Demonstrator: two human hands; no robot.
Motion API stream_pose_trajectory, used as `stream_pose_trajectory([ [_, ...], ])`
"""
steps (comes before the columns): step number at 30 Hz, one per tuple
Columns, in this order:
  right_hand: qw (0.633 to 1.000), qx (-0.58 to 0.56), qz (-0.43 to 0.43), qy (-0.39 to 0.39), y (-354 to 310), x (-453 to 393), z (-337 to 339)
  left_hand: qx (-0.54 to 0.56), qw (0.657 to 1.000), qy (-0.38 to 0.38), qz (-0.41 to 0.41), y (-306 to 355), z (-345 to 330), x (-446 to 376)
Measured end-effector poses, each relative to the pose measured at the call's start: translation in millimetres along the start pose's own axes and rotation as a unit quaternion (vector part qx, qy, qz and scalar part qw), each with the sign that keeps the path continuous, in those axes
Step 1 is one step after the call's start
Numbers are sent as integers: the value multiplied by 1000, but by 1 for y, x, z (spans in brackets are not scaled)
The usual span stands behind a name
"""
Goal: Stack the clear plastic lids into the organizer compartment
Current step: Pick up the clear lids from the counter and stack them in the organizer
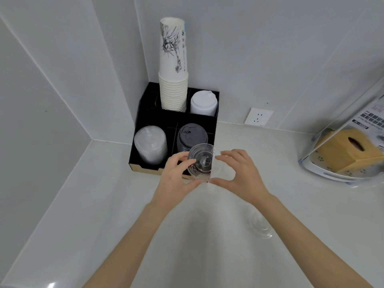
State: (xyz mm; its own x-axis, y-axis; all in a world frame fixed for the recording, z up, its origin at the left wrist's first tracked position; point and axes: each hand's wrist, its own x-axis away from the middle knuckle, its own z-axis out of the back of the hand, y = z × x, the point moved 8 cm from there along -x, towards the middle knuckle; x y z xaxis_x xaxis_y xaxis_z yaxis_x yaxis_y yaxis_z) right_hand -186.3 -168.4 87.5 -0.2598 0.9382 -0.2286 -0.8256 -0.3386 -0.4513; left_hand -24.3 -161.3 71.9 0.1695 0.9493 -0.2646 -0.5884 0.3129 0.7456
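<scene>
The left hand (176, 179) held a small stack of clear lids (200, 163) by its rim, thumb under the near edge and fingertips (184, 157) curled over the far left edge, so the stack stood tilted with its flat face toward the camera. The right hand (234, 173) sat just beside the stack's right side, fingers and thumb spread in a wide arc; whether they actually touched the plastic could not be told. Beyond and to the left of the left fingertips, the black organizer (145, 104) held a taller pile of clear lids (150, 145) in its front left compartment, the likely target. That pile's axis ran roughly upright, so the held stack would probably need tipping flat before going down on it. The left hand was the nearer one to that compartment. Behind the right wrist, one more loose lid (258, 224) lay on the counter (104, 204).
</scene>
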Motion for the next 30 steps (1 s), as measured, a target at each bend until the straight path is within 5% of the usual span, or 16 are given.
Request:
stream_pose_trajectory([
  [14, 982, 122, 131, -52, -105, -114, -52, -55, 991, 77, 90, -74, 112, -34],
  [30, 946, 226, 85, -218, -99, -164, -128, -42, 987, -3, 154, -149, 98, -60],
])
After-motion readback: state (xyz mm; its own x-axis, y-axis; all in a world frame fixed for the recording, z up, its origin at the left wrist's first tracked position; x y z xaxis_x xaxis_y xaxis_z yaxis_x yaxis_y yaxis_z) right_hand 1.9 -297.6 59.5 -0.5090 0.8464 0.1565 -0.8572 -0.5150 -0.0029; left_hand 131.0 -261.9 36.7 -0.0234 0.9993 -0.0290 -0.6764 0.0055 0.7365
